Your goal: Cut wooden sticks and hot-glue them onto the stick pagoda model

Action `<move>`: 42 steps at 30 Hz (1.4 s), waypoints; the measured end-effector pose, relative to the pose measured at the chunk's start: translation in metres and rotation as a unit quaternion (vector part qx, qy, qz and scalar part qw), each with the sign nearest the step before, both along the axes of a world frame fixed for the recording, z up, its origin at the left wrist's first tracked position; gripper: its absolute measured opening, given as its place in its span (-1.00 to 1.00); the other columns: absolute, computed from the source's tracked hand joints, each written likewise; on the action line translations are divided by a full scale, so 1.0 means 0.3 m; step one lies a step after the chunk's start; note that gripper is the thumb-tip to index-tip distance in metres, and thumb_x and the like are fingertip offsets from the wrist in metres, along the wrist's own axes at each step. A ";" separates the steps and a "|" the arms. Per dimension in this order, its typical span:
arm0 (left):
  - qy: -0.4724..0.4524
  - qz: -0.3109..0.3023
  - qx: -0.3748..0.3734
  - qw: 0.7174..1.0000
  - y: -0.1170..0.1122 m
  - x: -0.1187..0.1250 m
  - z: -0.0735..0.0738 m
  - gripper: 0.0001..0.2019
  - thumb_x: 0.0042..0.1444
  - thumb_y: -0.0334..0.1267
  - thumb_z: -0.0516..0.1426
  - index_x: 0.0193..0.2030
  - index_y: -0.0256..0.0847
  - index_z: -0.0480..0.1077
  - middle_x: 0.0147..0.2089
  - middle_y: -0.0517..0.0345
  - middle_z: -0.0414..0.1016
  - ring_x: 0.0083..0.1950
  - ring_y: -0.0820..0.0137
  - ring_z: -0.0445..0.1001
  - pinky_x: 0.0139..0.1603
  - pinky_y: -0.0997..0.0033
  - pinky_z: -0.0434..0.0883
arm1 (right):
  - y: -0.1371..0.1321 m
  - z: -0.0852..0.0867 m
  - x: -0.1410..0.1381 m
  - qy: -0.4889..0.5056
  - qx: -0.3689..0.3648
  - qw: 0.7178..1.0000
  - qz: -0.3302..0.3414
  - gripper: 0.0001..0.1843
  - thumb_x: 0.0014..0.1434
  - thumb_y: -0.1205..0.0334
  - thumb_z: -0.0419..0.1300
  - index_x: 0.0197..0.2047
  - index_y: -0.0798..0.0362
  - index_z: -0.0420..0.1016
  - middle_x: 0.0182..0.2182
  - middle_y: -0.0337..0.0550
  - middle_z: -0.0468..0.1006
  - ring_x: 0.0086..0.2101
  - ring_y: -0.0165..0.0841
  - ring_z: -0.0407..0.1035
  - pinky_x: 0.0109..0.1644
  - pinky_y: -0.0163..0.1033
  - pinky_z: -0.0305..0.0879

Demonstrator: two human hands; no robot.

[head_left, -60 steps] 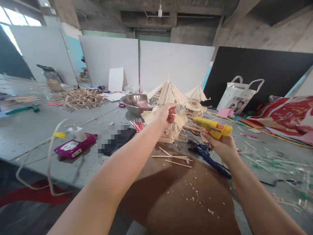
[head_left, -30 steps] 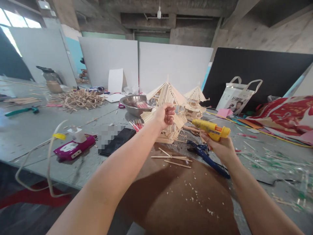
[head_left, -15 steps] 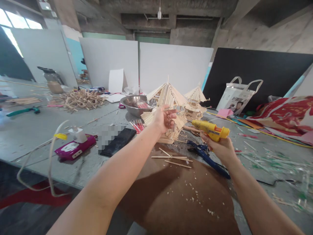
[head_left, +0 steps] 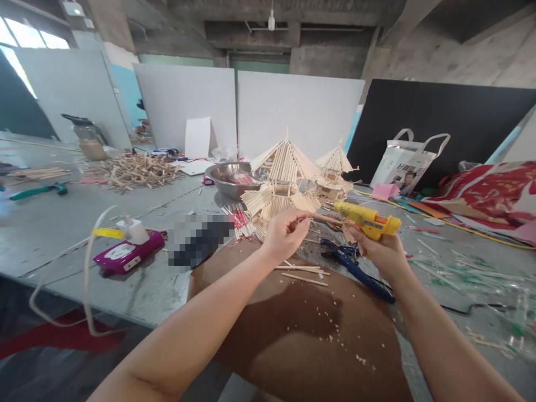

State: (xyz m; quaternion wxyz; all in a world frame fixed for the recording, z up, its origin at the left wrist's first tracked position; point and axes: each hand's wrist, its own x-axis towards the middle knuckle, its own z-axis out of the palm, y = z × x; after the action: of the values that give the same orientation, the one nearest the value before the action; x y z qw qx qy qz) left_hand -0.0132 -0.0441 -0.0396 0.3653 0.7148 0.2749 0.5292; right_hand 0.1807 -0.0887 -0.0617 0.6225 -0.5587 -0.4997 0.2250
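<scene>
My right hand (head_left: 383, 251) is wrapped around a yellow glue gun (head_left: 366, 218), whose nozzle points left. My left hand (head_left: 287, 234) is closed in a pinch in front of the stick-built pagoda model (head_left: 286, 162). Its fingertips meet the left end of a thin brown strip (head_left: 329, 219) that runs toward my right hand; what they grip is hidden. Blue-handled pliers (head_left: 360, 273) lie below the glue gun. Several loose wooden sticks (head_left: 305, 279) rest on the brown board (head_left: 268, 335) under my hands.
Behind stand a second, smaller pagoda (head_left: 334, 170) and a metal bowl (head_left: 218, 178). To the left are a purple power strip (head_left: 129, 254), a dark phone-like slab (head_left: 201, 243) and a stick pile (head_left: 138, 170). Plastic scraps (head_left: 460, 273) and a white bag (head_left: 402, 164) are at right.
My left hand has come down and nearer from the model's roof, and its fingers have closed by the brown strip. My right hand has shifted slightly right with the glue gun.
</scene>
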 end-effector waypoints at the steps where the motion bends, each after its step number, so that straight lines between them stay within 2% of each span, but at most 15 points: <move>1: 0.008 0.005 0.014 1.000 0.000 -0.001 -0.003 -0.80 -0.09 -0.23 0.04 -0.34 -0.24 0.41 -0.62 0.25 0.25 -0.65 0.62 0.07 -0.64 0.55 0.04 | 0.000 -0.002 0.001 -0.001 0.000 1.000 0.000 -0.68 -0.26 0.07 0.26 -0.49 0.12 0.35 -0.79 -0.40 0.20 -0.75 -0.57 0.05 -0.71 -0.39 -0.04; 3: 0.017 0.016 0.026 0.999 0.001 -0.001 -0.005 -0.80 -0.07 -0.21 0.04 -0.36 -0.23 0.40 -0.62 0.25 0.24 -0.64 0.60 0.07 -0.63 0.54 0.04 | 0.000 -0.005 0.004 -0.001 -0.004 1.000 -0.002 -0.67 -0.28 0.06 0.27 -0.49 0.12 0.36 -0.79 -0.40 0.20 -0.75 -0.56 0.05 -0.71 -0.39 -0.04; 6: 0.027 0.034 0.027 0.999 -0.001 -0.001 -0.001 -0.82 -0.07 -0.17 0.04 -0.51 -0.22 0.36 -0.67 0.27 0.15 -0.63 0.58 0.05 -0.62 0.54 0.03 | 0.000 -0.008 0.006 -0.011 -0.014 1.000 -0.009 -0.68 -0.26 0.03 0.26 -0.53 0.12 0.35 -0.80 -0.38 0.20 -0.75 -0.55 0.05 -0.71 -0.38 -0.04; 9: 0.038 0.064 0.043 0.996 -0.001 -0.004 0.006 -0.70 -0.06 -0.15 0.03 -0.71 -0.23 0.20 -0.73 0.29 0.03 -0.64 0.58 0.02 -0.61 0.54 0.01 | 0.000 -0.009 0.003 -0.015 -0.011 1.000 -0.007 -0.68 -0.24 0.03 0.25 -0.52 0.12 0.35 -0.78 -0.37 0.21 -0.74 -0.56 0.04 -0.71 -0.38 -0.03; 13: 0.038 0.082 0.033 0.995 0.018 -0.009 0.019 -0.58 -0.02 -0.10 -0.01 -0.78 -0.24 0.04 -0.77 0.30 -0.01 -0.67 0.61 0.03 -0.63 0.55 0.01 | 0.000 -0.011 -0.003 -0.002 -0.013 1.000 0.005 -0.68 -0.23 0.05 0.25 -0.47 0.13 0.37 -0.75 -0.37 0.23 -0.74 -0.57 0.04 -0.71 -0.40 -0.03; 15: 0.012 0.077 -0.008 0.997 0.037 -0.004 0.031 -0.60 -0.01 -0.08 -0.02 -0.75 -0.24 0.07 -0.77 0.31 0.04 -0.70 0.62 0.06 -0.66 0.56 0.03 | 0.003 -0.014 -0.004 0.006 -0.010 1.000 0.007 -0.68 -0.24 0.06 0.25 -0.46 0.12 0.37 -0.73 -0.35 0.26 -0.73 -0.57 0.05 -0.71 -0.39 -0.02; 18: -0.065 0.049 -0.092 0.992 0.065 0.010 0.054 -0.72 0.00 -0.14 -0.01 -0.62 -0.25 0.18 -0.66 0.31 0.18 -0.75 0.66 0.09 -0.72 0.58 0.03 | 0.006 -0.017 -0.005 0.009 -0.009 1.000 0.003 -0.67 -0.25 0.07 0.26 -0.44 0.12 0.37 -0.71 -0.34 0.28 -0.73 -0.57 0.05 -0.71 -0.39 -0.01; 21: -0.144 0.013 -0.181 0.973 0.088 0.026 0.077 -0.87 -0.04 -0.23 0.03 -0.49 -0.25 0.23 -0.56 0.31 0.25 -0.79 0.70 0.07 -0.77 0.59 -0.01 | 0.006 -0.015 -0.007 0.007 -0.016 1.000 -0.004 -0.65 -0.24 0.05 0.25 -0.43 0.14 0.37 -0.72 -0.33 0.27 -0.73 -0.57 0.04 -0.73 -0.39 -0.03; 23: -0.180 -0.003 -0.233 0.956 0.103 0.034 0.086 -0.88 -0.08 -0.24 0.06 -0.45 -0.25 0.23 -0.54 0.31 0.26 -0.80 0.70 0.06 -0.78 0.59 -0.02 | 0.005 -0.013 -0.008 0.004 -0.015 1.000 -0.004 -0.64 -0.24 0.04 0.25 -0.42 0.14 0.38 -0.72 -0.33 0.27 -0.73 -0.57 0.05 -0.73 -0.39 -0.02; 25: -0.200 -0.005 -0.251 0.947 0.118 0.040 0.088 -0.86 -0.10 -0.23 0.09 -0.44 -0.25 0.22 -0.55 0.31 0.25 -0.79 0.69 0.06 -0.78 0.59 -0.03 | 0.004 -0.013 -0.008 -0.001 -0.013 1.000 -0.002 -0.63 -0.24 0.03 0.25 -0.41 0.14 0.38 -0.72 -0.33 0.27 -0.73 -0.56 0.05 -0.73 -0.39 -0.02; 28: -0.202 0.036 -0.207 0.957 0.144 0.047 0.084 -0.82 -0.13 -0.19 0.11 -0.47 -0.24 0.20 -0.58 0.34 0.21 -0.77 0.70 0.03 -0.75 0.58 -0.02 | 0.005 -0.015 -0.004 -0.007 -0.008 1.000 -0.004 -0.65 -0.23 0.04 0.25 -0.43 0.14 0.38 -0.74 -0.34 0.25 -0.73 -0.57 0.05 -0.73 -0.40 -0.01; 31: -0.158 0.133 -0.125 0.970 0.168 0.049 0.082 -0.75 -0.19 -0.14 0.15 -0.54 -0.23 0.17 -0.62 0.37 0.15 -0.70 0.67 0.05 -0.67 0.57 0.03 | 0.006 -0.016 -0.001 -0.017 0.000 1.000 -0.002 -0.67 -0.23 0.05 0.25 -0.46 0.13 0.38 -0.73 -0.33 0.27 -0.73 -0.57 0.05 -0.74 -0.40 0.00; 35: -0.064 0.243 -0.020 0.968 0.191 0.042 0.086 -0.70 -0.24 -0.08 0.16 -0.62 -0.23 0.15 -0.63 0.33 0.14 -0.57 0.58 0.13 -0.53 0.54 0.07 | 0.006 -0.017 -0.001 -0.032 0.010 0.999 -0.002 -0.67 -0.24 0.05 0.25 -0.44 0.12 0.40 -0.67 -0.28 0.33 -0.73 -0.57 0.05 -0.74 -0.40 0.02; 38: -0.023 0.271 0.014 0.962 0.198 0.036 0.086 -0.68 -0.21 -0.06 0.14 -0.65 -0.23 0.14 -0.64 0.31 0.14 -0.55 0.56 0.12 -0.50 0.52 0.05 | 0.006 -0.018 0.001 -0.036 0.000 0.999 -0.002 -0.67 -0.23 0.04 0.24 -0.43 0.11 0.40 -0.69 -0.30 0.32 -0.73 -0.57 0.05 -0.73 -0.39 0.03; 42: 0.003 0.290 0.015 0.957 0.202 0.030 0.085 -0.67 -0.20 -0.04 0.13 -0.66 -0.23 0.13 -0.64 0.31 0.14 -0.55 0.54 0.11 -0.50 0.50 0.01 | 0.004 -0.016 0.000 -0.026 -0.004 1.000 0.003 -0.67 -0.22 0.04 0.24 -0.44 0.12 0.40 -0.70 -0.31 0.29 -0.73 -0.57 0.04 -0.72 -0.38 0.03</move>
State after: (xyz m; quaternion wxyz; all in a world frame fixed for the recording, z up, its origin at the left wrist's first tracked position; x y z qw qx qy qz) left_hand -0.0042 0.0166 -0.0142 0.1850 0.6112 0.4637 0.6142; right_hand 0.1808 -0.0876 -0.0664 0.6068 -0.5650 -0.5164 0.2142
